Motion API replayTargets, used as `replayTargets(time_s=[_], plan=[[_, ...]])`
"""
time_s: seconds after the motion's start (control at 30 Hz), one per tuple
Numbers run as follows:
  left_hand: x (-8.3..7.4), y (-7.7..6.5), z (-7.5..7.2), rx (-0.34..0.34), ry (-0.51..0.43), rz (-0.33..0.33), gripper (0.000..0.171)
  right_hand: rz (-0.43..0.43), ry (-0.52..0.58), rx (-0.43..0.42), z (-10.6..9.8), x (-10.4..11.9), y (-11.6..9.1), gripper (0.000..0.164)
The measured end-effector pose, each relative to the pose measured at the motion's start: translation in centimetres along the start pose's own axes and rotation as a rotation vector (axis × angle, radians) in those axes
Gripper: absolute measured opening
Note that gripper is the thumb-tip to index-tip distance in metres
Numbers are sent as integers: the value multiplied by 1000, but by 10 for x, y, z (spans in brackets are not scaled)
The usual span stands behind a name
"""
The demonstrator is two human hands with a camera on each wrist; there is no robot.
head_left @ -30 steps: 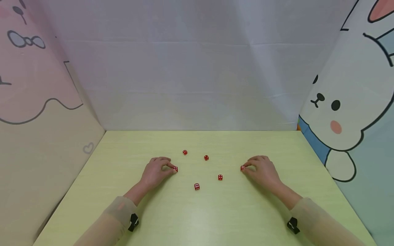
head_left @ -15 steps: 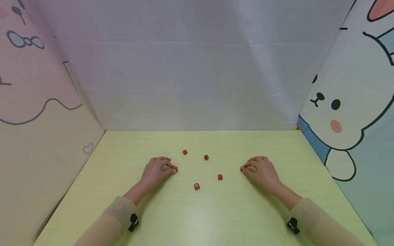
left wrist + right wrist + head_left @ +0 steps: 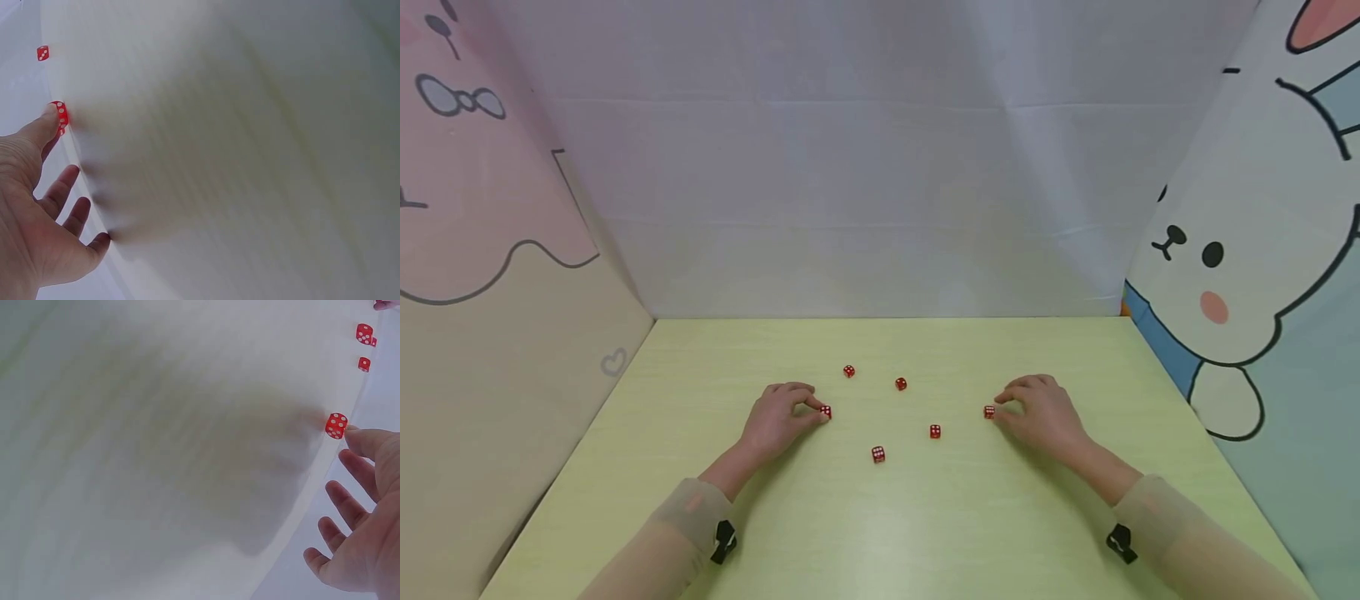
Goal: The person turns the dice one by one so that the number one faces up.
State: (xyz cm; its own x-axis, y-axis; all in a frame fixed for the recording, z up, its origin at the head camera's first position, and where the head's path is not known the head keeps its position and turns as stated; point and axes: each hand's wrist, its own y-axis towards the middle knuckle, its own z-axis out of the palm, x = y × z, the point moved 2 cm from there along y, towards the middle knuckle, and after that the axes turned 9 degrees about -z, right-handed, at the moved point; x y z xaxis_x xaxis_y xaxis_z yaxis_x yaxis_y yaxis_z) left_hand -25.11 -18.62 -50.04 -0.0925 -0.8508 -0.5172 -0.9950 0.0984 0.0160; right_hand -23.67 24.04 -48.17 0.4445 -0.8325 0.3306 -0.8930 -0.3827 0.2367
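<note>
In the head view my left hand (image 3: 778, 421) pinches a red die (image 3: 827, 412) between thumb and index finger at the tabletop. The left wrist view has the thumb over part of that die (image 3: 61, 114), the other fingertips lower down against the table. My right hand (image 3: 1041, 417) is beside another red die (image 3: 989, 412), its thumb and index finger spread apart. That die (image 3: 336, 425) sits on the table in the right wrist view, its white pips showing; the thumb tip is right by it, and whether they touch I cannot tell.
Between the hands lie more red dice: one at the back left (image 3: 848, 371), another die at the back middle (image 3: 901, 383), a die right of centre (image 3: 935, 432) and a nearer die (image 3: 878, 454). Cloth walls border the pale yellow table (image 3: 880, 533) on the back and sides.
My right thumb and index finger have parted from the die they were pinching, and the hand has lifted slightly. That die stays in place. My left hand keeps its pinch.
</note>
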Motion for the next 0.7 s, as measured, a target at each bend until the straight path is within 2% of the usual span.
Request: replayTargets(time_s=[0.37,0.7], plan=[[1,0,1,0,-1,1,14,-63,-102,97,-7,7,11,15],[1,0,0,-2,-9,9,15,-70,-109,134,-10,14,18,11]])
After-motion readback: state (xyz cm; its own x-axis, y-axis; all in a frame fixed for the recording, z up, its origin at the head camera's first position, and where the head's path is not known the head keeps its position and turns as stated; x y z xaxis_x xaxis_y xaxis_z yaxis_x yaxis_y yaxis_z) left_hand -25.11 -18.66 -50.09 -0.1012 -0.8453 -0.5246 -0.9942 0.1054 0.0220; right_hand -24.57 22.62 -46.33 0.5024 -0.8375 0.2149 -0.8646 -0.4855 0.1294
